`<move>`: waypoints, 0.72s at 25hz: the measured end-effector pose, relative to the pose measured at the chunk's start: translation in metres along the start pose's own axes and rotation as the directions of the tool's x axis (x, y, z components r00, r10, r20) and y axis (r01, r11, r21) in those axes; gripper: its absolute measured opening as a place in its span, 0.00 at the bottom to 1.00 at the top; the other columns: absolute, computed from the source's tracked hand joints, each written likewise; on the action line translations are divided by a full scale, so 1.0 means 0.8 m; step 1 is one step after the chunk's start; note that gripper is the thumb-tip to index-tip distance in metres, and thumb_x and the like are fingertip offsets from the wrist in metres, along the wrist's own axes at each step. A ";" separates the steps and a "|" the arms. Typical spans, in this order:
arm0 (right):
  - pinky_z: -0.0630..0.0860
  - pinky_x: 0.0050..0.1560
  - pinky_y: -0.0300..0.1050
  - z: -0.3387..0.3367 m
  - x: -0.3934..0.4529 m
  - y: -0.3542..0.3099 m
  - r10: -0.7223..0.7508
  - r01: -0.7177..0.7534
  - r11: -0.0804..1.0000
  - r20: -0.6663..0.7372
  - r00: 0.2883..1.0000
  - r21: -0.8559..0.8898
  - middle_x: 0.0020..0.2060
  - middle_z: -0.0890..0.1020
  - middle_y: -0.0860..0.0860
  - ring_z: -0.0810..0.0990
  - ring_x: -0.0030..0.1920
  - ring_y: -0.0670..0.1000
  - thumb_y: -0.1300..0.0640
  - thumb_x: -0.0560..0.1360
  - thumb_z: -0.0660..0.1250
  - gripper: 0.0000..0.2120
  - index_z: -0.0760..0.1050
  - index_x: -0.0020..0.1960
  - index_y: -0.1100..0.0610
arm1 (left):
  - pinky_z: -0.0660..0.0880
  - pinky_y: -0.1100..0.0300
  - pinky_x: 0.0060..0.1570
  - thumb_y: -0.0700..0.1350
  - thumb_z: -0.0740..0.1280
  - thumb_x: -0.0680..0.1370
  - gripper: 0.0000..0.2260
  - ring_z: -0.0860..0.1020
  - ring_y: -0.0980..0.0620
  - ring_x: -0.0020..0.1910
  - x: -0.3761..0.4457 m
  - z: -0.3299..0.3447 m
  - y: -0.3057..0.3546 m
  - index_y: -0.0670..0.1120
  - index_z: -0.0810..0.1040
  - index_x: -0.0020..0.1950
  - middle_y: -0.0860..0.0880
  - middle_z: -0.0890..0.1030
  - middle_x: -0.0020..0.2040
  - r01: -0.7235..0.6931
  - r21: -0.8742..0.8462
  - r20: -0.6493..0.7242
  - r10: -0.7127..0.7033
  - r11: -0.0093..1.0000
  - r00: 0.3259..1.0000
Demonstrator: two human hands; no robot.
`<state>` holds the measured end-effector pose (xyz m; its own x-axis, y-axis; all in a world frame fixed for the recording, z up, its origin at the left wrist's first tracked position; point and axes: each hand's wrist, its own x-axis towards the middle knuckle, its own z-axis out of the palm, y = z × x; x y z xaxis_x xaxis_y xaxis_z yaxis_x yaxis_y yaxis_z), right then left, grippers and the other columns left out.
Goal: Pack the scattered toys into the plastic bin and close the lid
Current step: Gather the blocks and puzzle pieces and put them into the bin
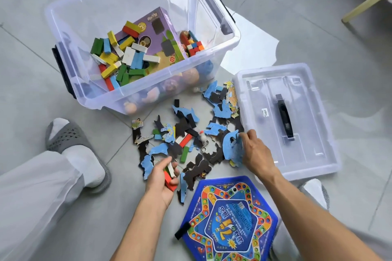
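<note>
Upright open bin (220, 53), long axis left-right.

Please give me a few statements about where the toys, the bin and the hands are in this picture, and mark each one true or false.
1. The lid is on the plastic bin. False: it lies on the floor to the right of the bin, handle up.
2. The left hand holds wooden blocks. True.
3. The right hand rests on the lid. False: its fingers grip a blue puzzle piece on the floor.
4. A purple box lies inside the bin. True.
5. The blue hexagonal game board is already in the bin. False: it lies on the floor near the person.
6. Puzzle pieces lie scattered on the floor. True.
</note>
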<state>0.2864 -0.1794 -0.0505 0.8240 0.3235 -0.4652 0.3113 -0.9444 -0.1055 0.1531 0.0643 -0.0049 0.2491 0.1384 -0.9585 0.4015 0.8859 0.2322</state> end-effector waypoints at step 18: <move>0.83 0.45 0.47 -0.286 -0.006 -0.252 -0.151 -0.054 -0.183 0.027 0.988 0.982 0.43 0.85 0.52 0.84 0.42 0.52 0.53 0.81 0.64 0.10 0.77 0.50 0.60 | 0.73 0.43 0.57 0.59 0.59 0.79 0.27 0.77 0.38 0.58 -0.181 0.154 0.208 0.39 0.71 0.66 0.36 0.78 0.59 -0.260 -0.309 0.435 0.379 0.915 0.817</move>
<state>0.3282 0.0227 0.1736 0.7547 0.4604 -0.4674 -0.5666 0.0983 -0.8181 0.2923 0.1374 0.1930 0.7393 0.2558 -0.6230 0.0308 0.9113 0.4107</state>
